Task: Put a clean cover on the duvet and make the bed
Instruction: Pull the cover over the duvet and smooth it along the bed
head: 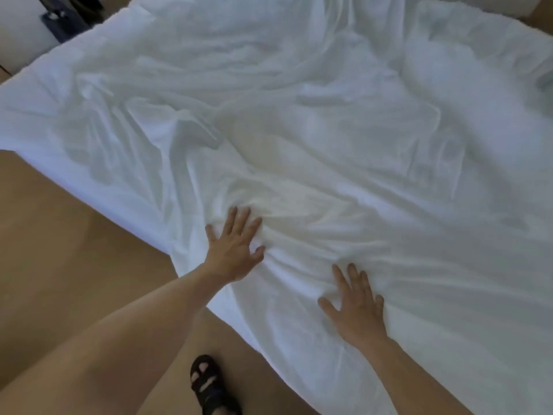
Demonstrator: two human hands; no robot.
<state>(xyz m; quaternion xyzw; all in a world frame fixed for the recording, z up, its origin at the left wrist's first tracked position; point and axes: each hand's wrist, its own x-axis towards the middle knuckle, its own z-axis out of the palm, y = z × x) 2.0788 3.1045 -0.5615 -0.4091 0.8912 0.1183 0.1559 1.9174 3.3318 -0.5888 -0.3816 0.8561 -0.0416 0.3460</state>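
A white duvet cover (314,121) lies spread and wrinkled over the whole bed, with a thicker, slightly yellowish layer showing through near its middle. My left hand (235,245) lies flat with spread fingers on the cloth close to the bed's near corner. About a hand's width to the right, my right hand (357,304) presses flat on the cover as well. Creases bunch up between the two hands. Neither hand grips any cloth.
Tan wooden floor (68,235) runs along the left and near side of the bed. My foot in a black sandal (209,384) stands at the bed's corner. A dark blue object (59,23) sits at the top left by a pale wall.
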